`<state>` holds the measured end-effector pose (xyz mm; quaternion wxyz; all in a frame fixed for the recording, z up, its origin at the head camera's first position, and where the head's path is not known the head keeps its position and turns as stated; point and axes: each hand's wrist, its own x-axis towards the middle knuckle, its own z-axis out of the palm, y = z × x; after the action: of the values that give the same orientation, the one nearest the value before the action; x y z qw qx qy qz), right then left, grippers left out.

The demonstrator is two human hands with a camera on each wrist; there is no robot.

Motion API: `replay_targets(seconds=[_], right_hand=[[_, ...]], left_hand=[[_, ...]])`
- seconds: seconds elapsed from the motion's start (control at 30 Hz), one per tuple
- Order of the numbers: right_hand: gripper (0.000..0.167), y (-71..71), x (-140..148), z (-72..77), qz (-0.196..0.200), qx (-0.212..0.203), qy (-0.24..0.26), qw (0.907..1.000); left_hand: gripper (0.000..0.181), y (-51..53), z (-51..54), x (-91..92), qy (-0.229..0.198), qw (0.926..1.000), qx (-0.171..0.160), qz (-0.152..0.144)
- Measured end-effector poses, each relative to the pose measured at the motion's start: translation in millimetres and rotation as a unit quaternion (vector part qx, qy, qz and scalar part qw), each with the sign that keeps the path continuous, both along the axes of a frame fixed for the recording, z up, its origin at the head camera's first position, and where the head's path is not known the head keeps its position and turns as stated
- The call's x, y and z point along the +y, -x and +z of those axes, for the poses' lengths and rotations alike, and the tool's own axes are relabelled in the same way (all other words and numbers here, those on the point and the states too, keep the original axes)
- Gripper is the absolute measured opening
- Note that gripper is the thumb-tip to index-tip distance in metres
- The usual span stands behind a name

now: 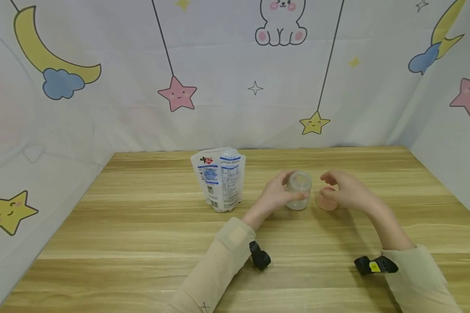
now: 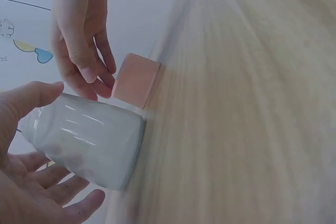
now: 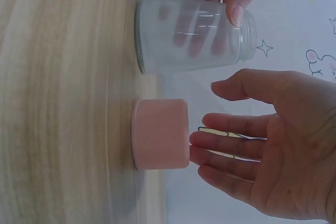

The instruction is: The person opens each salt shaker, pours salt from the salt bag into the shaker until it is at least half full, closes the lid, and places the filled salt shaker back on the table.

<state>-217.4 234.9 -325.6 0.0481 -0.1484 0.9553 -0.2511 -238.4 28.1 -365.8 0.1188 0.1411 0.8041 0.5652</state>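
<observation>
A clear glass jar [image 1: 299, 191] with no lid on its mouth stands upright on the table, as the right wrist view [image 3: 184, 35] also shows. My left hand [image 1: 278, 191] holds it, thumb near the neck and fingers round the far side, seen through the glass. Just right of the jar sits a pink cylindrical lid [image 3: 160, 134] on the table. Above this lid is my right hand [image 1: 350, 189], its fingers loosely extended and holding nothing. One or two fingertips [image 3: 197, 140] come close to the lid's top; whether they touch it I cannot tell.
A white printed pouch [image 1: 220, 180] with blue bands stands upright on the wooden table [image 1: 141, 243], left of the jar. Behind the table hangs a pale cloth [image 1: 227, 117] with stars and moons, which also lines both sides.
</observation>
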Motion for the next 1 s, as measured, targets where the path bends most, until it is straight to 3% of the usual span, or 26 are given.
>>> replay_targets(seconds=[0.57, 1.0], right_hand=[[0.043, -3.6, -6, 10.3, -0.022, 0.014, 0.026, 0.9993], [0.046, -12.3, -13, 20.6, -0.029, 0.066, 0.028, 0.9970]], left_hand=[[0.074, -5.2, 15.5, 0.5, 0.012, 0.9979, 0.062, 0.015], [0.073, -11.5, 32.1, -3.2, 0.023, 0.9971, 0.069, 0.019]])
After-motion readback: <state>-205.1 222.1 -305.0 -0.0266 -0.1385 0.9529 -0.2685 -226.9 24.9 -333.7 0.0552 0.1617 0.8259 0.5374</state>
